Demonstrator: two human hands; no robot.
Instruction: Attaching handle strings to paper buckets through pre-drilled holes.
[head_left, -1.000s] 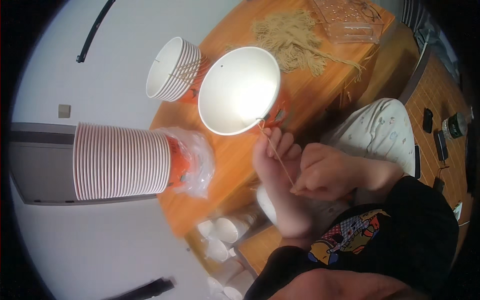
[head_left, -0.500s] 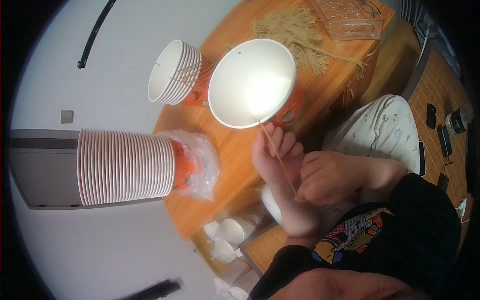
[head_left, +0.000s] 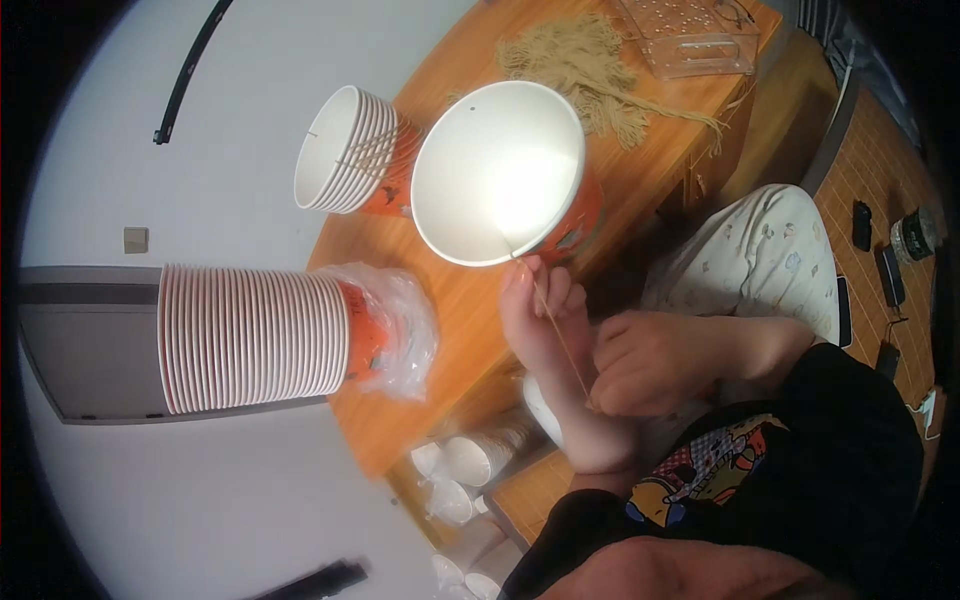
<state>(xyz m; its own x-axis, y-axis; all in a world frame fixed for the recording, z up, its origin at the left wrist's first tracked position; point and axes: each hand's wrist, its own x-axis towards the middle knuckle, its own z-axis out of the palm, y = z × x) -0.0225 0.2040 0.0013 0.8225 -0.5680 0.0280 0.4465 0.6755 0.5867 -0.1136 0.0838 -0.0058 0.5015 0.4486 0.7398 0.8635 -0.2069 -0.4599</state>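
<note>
A large paper bucket (head_left: 490, 180), white inside and orange outside, lies tipped on the wooden table with its mouth facing me. A small dark hole shows near its far rim. Thin tan twine (head_left: 563, 338) runs from the bucket's near rim down to my right hand. My left hand (head_left: 545, 300) is closed at that rim, thumb and fingers pinching the twine. Lower and to the right, my right hand (head_left: 645, 365) is curled into a fist around the twine's other end, so the twine stretches straight between both hands.
Left of the bucket lies a short stack of buckets (head_left: 330, 150) with twine handles. A tall nested stack (head_left: 255, 340), partly in clear plastic (head_left: 410, 340), juts past the table edge. Cut twine (head_left: 570, 70) and a clear plastic tray (head_left: 690, 45) sit behind. White cups (head_left: 475, 460) stand below the table.
The bucket's mouth has shifted slightly left and down, and my left hand has come down a little with it. Both hands keep their hold on the twine.
</note>
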